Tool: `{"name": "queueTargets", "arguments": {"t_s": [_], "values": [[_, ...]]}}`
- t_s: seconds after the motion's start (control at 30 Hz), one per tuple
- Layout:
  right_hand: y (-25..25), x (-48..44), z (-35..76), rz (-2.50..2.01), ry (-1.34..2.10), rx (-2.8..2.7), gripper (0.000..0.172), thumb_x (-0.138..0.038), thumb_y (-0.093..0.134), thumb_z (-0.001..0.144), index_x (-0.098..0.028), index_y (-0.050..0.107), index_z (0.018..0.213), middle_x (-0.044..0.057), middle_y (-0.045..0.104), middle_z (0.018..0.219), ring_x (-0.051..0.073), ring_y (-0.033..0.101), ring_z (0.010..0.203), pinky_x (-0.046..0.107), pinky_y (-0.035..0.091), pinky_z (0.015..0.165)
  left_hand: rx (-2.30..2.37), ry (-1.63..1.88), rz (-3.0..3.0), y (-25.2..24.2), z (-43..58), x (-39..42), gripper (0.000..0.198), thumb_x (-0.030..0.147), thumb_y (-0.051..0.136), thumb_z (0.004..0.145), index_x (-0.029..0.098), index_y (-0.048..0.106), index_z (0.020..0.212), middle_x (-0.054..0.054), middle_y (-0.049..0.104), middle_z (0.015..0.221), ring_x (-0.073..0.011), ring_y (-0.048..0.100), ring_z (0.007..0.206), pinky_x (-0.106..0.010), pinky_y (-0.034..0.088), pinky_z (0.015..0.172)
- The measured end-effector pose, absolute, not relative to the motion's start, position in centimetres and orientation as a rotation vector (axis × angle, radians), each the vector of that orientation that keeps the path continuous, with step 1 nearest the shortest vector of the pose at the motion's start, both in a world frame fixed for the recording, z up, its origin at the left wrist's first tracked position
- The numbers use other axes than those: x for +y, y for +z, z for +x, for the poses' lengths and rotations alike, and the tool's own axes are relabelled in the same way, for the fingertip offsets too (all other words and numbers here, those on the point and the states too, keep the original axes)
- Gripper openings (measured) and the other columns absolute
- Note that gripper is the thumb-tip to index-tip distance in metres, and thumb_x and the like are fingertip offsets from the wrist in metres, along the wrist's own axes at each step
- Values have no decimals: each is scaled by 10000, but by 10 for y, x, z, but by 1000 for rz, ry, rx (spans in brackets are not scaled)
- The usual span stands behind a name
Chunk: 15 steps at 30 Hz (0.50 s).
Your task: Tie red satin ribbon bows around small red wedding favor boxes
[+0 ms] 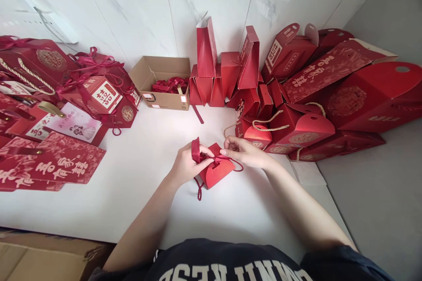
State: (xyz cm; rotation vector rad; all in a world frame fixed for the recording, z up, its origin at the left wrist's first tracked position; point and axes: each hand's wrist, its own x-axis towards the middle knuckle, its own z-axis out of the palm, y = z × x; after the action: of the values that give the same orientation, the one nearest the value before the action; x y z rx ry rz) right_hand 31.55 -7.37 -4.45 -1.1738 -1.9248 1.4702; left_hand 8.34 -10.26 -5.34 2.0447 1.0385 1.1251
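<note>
Red card forms the small box (pixel 218 175) on the counter (pixel 141 158), straight ahead of my head view and between the two hands. Its rounded flap faces me, and its front edge slants, lower at the left and higher at the right; I cannot make out its long axis. A dark red ribbon (pixel 195 150) crosses the top, right where both sets of fingers meet it. From the left hand (pixel 188 164) the box lies just to the right; from the right hand (pixel 244 153) it lies to the left and slightly nearer me. I judge the left as close as the right, or closer.

The left thumb and forefinger look clamped on the ribbon, with a band of it standing over that hand. The right thumb and curled forefinger are nearly together beside the knot; I cannot tell whether they grip anything.
</note>
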Motion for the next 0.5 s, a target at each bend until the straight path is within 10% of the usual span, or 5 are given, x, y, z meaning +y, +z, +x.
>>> {"name": "queueTargets", "arguments": {"t_s": [0.5], "values": [[-24, -93, 319, -1066, 1449, -2015, 365, -487, 594, 880, -180, 499, 705, -52, 398, 634, 92, 358, 579, 234, 284, 532, 824, 861, 1395, -36, 33, -97, 280, 398, 613, 892, 148, 738, 875, -108, 748, 892, -142, 669, 575, -243, 517, 512]]}}
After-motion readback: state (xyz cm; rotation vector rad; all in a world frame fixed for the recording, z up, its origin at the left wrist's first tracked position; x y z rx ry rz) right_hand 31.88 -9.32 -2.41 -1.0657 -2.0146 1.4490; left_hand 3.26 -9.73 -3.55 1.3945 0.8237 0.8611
